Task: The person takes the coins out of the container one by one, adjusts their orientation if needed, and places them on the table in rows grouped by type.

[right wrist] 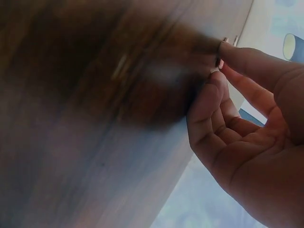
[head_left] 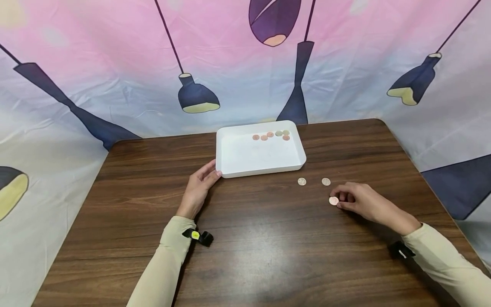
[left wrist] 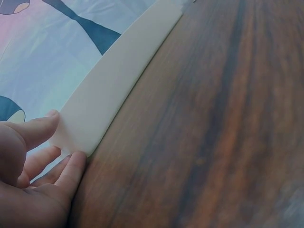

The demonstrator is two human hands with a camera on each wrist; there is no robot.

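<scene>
A white tray stands at the table's middle back, with several coins lying along its far side. My left hand rests on the table with straight fingers touching the tray's front left corner; in the left wrist view the fingertips lie against the tray wall. My right hand pinches a coin between thumb and fingertips on the wood right of the tray. In the right wrist view the right hand holds that coin edge-on. Two more coins lie just beyond it.
The dark wooden table ends at a rounded corner at the back right. A printed cloth backdrop with lamp shapes hangs behind and around it. Both forearms wear beige sleeves with small black wrist mounts.
</scene>
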